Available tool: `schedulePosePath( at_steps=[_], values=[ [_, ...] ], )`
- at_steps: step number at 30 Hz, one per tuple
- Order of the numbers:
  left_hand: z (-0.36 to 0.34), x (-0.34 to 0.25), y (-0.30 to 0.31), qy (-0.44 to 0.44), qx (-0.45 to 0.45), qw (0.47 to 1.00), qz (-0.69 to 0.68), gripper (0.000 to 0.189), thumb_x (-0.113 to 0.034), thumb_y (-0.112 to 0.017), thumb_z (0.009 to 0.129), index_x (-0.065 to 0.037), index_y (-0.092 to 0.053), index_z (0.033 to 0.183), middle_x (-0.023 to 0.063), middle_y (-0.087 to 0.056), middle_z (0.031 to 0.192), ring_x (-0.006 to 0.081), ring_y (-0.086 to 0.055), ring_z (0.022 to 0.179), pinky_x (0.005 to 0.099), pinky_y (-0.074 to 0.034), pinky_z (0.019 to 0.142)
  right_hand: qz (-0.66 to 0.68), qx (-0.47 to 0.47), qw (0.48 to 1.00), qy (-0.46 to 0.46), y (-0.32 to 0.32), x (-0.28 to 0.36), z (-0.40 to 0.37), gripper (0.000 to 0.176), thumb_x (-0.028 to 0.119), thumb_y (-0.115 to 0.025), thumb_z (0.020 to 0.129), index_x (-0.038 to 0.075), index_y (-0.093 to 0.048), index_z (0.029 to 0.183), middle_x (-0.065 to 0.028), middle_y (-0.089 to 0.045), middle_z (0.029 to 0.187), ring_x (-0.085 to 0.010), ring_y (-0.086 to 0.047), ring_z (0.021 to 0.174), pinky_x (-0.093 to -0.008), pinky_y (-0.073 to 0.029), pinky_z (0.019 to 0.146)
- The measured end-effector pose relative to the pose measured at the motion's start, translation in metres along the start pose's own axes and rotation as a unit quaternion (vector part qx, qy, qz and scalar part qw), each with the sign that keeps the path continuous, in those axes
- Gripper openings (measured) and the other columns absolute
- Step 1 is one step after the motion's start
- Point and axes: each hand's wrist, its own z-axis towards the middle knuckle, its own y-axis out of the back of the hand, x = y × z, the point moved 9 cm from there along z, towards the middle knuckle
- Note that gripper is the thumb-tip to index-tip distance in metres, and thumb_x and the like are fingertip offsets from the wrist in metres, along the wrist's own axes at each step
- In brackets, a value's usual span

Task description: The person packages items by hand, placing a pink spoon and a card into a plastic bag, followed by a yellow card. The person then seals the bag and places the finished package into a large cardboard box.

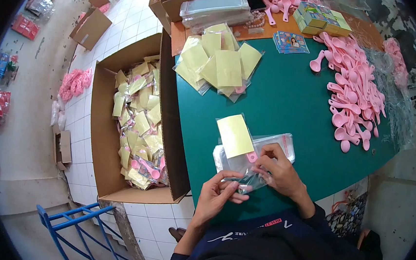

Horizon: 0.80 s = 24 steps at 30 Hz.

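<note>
Both hands are at a clear plastic bag [258, 180] near the front edge of the green table. A pale yellow card [236, 136] and the end of a pink spoon [252, 156] show at the bag's far end. My left hand [218, 192] pinches the near left edge of the plastic. My right hand [280, 170] has its fingers bent together on the bag's right side. Beneath lies a stack of clear empty bags [286, 145]. How far the card sits inside the plastic is hard to tell.
Pink spoons [353, 87] are heaped on the right. Yellow-carded packets [227, 68] lie at the back left. Small printed cards [291, 42] and card stacks [321, 19] sit farther back. A large cardboard box [106, 122] with many packets stands left, beside a blue metal frame [84, 215].
</note>
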Motion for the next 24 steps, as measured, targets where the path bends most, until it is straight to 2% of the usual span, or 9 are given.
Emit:
schedulePosePath(
  at_steps=[5, 8, 9, 11, 13, 17, 19, 22, 24],
  values=[
    [0.003, 0.002, 0.019, -0.027, -0.05, 0.998, -0.004, 0.035, -0.005, -0.048, 0.092, -0.005, -0.038, 0.125, 0.0176, -0.064, 0.093, 0.0217, -0.066, 0.082, 0.0272, -0.055, 0.066, 0.083, -0.001, 0.995, -0.051, 0.004, -0.014, -0.004, 0.019, 0.002, -0.069, 0.072, 0.001, -0.058, 0.087, -0.0102, -0.046, 0.1, -0.021, -0.056, 0.085, -0.0291, -0.048, 0.071],
    [0.005, -0.02, 0.014, -0.109, -0.102, 0.968, 0.2, 0.034, 0.001, -0.05, 0.089, -0.004, -0.04, 0.121, 0.0149, -0.063, 0.095, 0.0205, -0.065, 0.085, 0.0282, -0.056, 0.069, 0.113, -0.01, 0.992, -0.054, 0.007, -0.013, -0.002, 0.016, 0.003, -0.069, 0.073, 0.001, -0.058, 0.085, -0.0089, -0.047, 0.101, -0.017, -0.055, 0.084, -0.0274, -0.048, 0.071],
    [0.006, -0.02, 0.012, -0.113, -0.111, 0.955, 0.25, 0.027, 0.004, -0.054, 0.086, 0.0, -0.046, 0.112, 0.0125, -0.061, 0.096, 0.019, -0.063, 0.091, 0.0279, -0.056, 0.071, 0.156, -0.004, 0.984, -0.09, 0.004, -0.02, -0.003, 0.015, 0.003, -0.068, 0.075, 0.001, -0.058, 0.085, -0.008, -0.047, 0.101, -0.0159, -0.055, 0.085, -0.0274, -0.048, 0.071],
    [0.01, -0.015, 0.012, -0.128, -0.097, 0.952, 0.262, 0.019, 0.001, -0.058, 0.084, 0.001, -0.052, 0.102, 0.0106, -0.06, 0.093, 0.0171, -0.064, 0.082, 0.0266, -0.056, 0.067, 0.242, 0.007, 0.957, -0.16, -0.004, -0.035, -0.01, 0.012, 0.004, -0.067, 0.077, 0.002, -0.058, 0.084, -0.0061, -0.048, 0.101, -0.0135, -0.055, 0.087, -0.0273, -0.048, 0.071],
    [0.013, -0.018, 0.01, -0.136, -0.098, 0.953, 0.254, 0.01, -0.001, -0.062, 0.082, 0.003, -0.056, 0.089, 0.0089, -0.058, 0.088, 0.0154, -0.064, 0.073, 0.0255, -0.054, 0.063, 0.337, 0.013, 0.925, -0.177, -0.012, -0.042, -0.012, 0.01, 0.005, -0.064, 0.081, 0.002, -0.056, 0.085, -0.0056, -0.051, 0.097, -0.0121, -0.056, 0.085, -0.0265, -0.049, 0.071],
    [0.011, -0.026, 0.012, -0.133, -0.119, 0.941, 0.287, 0.01, -0.001, -0.062, 0.083, 0.003, -0.055, 0.09, 0.0056, -0.055, 0.09, 0.0112, -0.058, 0.079, 0.0237, -0.054, 0.066, 0.46, -0.02, 0.842, -0.281, -0.024, -0.045, -0.016, 0.011, 0.007, -0.06, 0.086, 0.0, -0.051, 0.087, -0.0055, -0.056, 0.086, -0.0111, -0.06, 0.078, -0.0245, -0.05, 0.069],
    [0.009, -0.031, 0.013, -0.152, -0.145, 0.933, 0.291, 0.011, -0.002, -0.063, 0.082, 0.002, -0.055, 0.089, 0.0048, -0.054, 0.089, 0.0108, -0.057, 0.078, 0.023, -0.053, 0.065, 0.417, -0.045, 0.861, -0.289, -0.023, -0.047, -0.016, 0.012, 0.006, -0.06, 0.087, -0.001, -0.05, 0.088, -0.0066, -0.057, 0.082, -0.0114, -0.061, 0.074, -0.0233, -0.051, 0.066],
    [0.013, -0.016, 0.02, -0.12, -0.151, 0.953, 0.232, 0.013, -0.001, -0.062, 0.083, 0.003, -0.053, 0.089, 0.0052, -0.053, 0.092, 0.0115, -0.057, 0.082, 0.0232, -0.053, 0.065, 0.373, -0.084, 0.876, -0.295, -0.022, -0.051, -0.016, 0.012, 0.004, -0.059, 0.087, -0.002, -0.049, 0.089, -0.0078, -0.057, 0.08, -0.012, -0.063, 0.071, -0.0226, -0.052, 0.061],
    [0.014, -0.008, 0.025, -0.114, -0.179, 0.962, 0.171, 0.014, -0.003, -0.062, 0.083, 0.003, -0.052, 0.09, 0.0056, -0.054, 0.09, 0.0102, -0.058, 0.077, 0.0228, -0.053, 0.061, 0.358, -0.117, 0.879, -0.292, -0.02, -0.052, -0.015, 0.012, 0.002, -0.058, 0.086, -0.002, -0.048, 0.09, -0.0087, -0.058, 0.08, -0.0124, -0.063, 0.071, -0.0226, -0.053, 0.06]
  ],
)
